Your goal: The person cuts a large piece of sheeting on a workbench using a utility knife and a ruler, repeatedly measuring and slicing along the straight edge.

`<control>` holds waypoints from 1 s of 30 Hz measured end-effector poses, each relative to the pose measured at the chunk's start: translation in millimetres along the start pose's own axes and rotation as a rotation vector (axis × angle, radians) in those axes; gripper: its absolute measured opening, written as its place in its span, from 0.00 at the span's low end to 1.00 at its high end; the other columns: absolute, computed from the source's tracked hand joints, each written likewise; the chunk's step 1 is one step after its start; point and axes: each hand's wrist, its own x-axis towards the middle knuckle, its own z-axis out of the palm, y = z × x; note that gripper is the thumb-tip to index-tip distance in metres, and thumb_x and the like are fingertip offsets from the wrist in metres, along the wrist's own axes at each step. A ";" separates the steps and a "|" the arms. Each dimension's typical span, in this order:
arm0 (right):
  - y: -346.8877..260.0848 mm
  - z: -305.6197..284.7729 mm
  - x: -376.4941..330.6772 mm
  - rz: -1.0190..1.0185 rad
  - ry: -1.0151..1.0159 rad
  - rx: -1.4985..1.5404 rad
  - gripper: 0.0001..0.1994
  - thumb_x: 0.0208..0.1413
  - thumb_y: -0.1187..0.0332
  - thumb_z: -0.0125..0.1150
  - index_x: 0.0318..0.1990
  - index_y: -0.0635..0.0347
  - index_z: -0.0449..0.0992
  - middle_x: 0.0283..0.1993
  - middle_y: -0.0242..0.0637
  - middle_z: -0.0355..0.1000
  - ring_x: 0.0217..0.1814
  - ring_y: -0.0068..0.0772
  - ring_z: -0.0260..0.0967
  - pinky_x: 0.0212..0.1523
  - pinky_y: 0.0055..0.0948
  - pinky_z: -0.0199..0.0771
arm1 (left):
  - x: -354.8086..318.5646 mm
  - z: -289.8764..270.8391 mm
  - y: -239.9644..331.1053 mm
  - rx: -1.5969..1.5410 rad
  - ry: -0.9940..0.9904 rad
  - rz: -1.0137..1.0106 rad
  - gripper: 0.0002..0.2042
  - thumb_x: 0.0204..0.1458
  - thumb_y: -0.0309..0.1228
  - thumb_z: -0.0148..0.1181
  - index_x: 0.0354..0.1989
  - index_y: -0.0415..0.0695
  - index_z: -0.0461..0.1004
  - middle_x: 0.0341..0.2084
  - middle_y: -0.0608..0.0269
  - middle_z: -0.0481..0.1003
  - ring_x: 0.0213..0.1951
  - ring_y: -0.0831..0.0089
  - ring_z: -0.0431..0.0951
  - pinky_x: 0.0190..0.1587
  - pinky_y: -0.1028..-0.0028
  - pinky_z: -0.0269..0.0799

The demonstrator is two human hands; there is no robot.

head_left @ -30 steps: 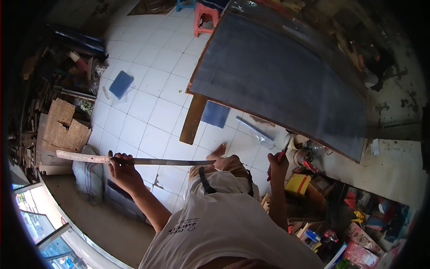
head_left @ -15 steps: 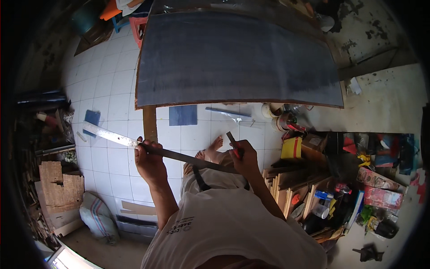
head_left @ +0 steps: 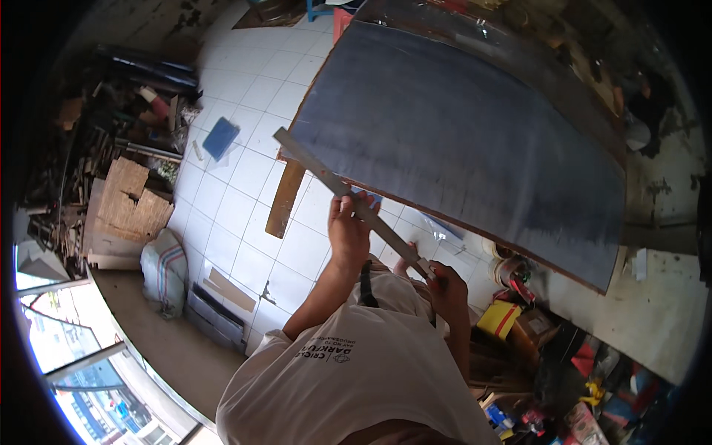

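Now the strip [head_left: 311,167] has swung round. A second ago it stuck out to the left over the floor [head_left: 252,174], with the right hand [head_left: 449,289] well apart from it; here it slants from the near left corner of the dark tabletop [head_left: 460,141] down toward the body, and the right hand has come in by its lower end. The view has turned a little too, so some of that shift is the head's. In effect, the strip now lies across the front of the body with a hand at two places along it, which should make it easier to steer than one hand alone.

The left hand [head_left: 350,230] has a closed grip, thumb on one side and fingers on the other, holding the strip near its middle. The right hand's fingers are bent beside the lower end; how tightly they are closed, and whether they hold the strip or the small red tool seen there earlier, I cannot tell. The strip's upper end overlaps the tabletop's corner in this view, but whether they touch is unclear. A brown board [head_left: 285,200] sticks out below that corner.
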 end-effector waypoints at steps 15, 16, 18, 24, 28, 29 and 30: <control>53.7 -179.5 75.6 -0.139 0.323 -0.303 0.19 0.57 0.72 0.68 0.57 0.63 0.78 0.46 0.48 0.78 0.48 0.50 0.78 0.50 0.40 0.76 | -0.1 22.3 -56.9 0.534 -0.225 -0.113 0.18 0.67 0.34 0.57 0.60 0.36 0.74 0.50 0.54 0.79 0.52 0.61 0.80 0.58 0.63 0.75; 55.1 -183.4 85.1 -0.175 0.357 -0.278 0.19 0.57 0.71 0.68 0.56 0.63 0.78 0.48 0.49 0.79 0.50 0.51 0.78 0.51 0.39 0.76 | 9.4 16.1 -59.1 0.663 -0.263 -0.051 0.17 0.67 0.32 0.57 0.59 0.35 0.74 0.50 0.54 0.79 0.51 0.62 0.81 0.56 0.64 0.75; 59.2 -190.1 109.4 -0.159 0.377 -0.306 0.19 0.57 0.71 0.68 0.57 0.63 0.78 0.48 0.49 0.79 0.50 0.51 0.78 0.51 0.39 0.76 | 24.3 16.7 -59.4 0.964 -0.315 0.138 0.13 0.64 0.25 0.59 0.54 0.35 0.77 0.47 0.55 0.81 0.48 0.63 0.82 0.52 0.67 0.77; 60.3 -205.6 204.4 -0.172 0.286 -0.416 0.21 0.59 0.68 0.68 0.59 0.63 0.76 0.53 0.50 0.78 0.54 0.50 0.77 0.55 0.39 0.75 | 80.5 42.0 -55.0 1.433 -0.474 0.630 0.13 0.55 0.22 0.62 0.49 0.45 0.80 0.48 0.57 0.79 0.51 0.58 0.79 0.57 0.60 0.74; 55.0 -214.0 273.5 -0.220 0.167 -0.469 0.22 0.60 0.67 0.67 0.62 0.58 0.75 0.56 0.47 0.77 0.58 0.47 0.76 0.57 0.38 0.74 | 114.1 42.8 -65.7 1.553 -0.503 0.953 0.13 0.51 0.26 0.67 0.46 0.47 0.80 0.48 0.61 0.77 0.55 0.59 0.76 0.62 0.54 0.68; 57.1 -214.2 287.1 -0.280 0.150 -0.497 0.23 0.59 0.68 0.67 0.62 0.54 0.76 0.56 0.43 0.78 0.58 0.46 0.76 0.56 0.38 0.76 | 119.9 42.7 -67.2 1.568 -0.503 0.998 0.12 0.51 0.27 0.67 0.45 0.47 0.80 0.48 0.61 0.77 0.54 0.59 0.76 0.61 0.55 0.68; 54.1 -211.3 298.0 -0.278 0.153 -0.501 0.23 0.59 0.68 0.67 0.62 0.54 0.76 0.56 0.43 0.78 0.58 0.46 0.76 0.56 0.38 0.76 | 124.2 38.7 -69.9 1.563 -0.507 0.998 0.12 0.51 0.27 0.67 0.45 0.47 0.80 0.48 0.61 0.77 0.54 0.59 0.76 0.61 0.55 0.68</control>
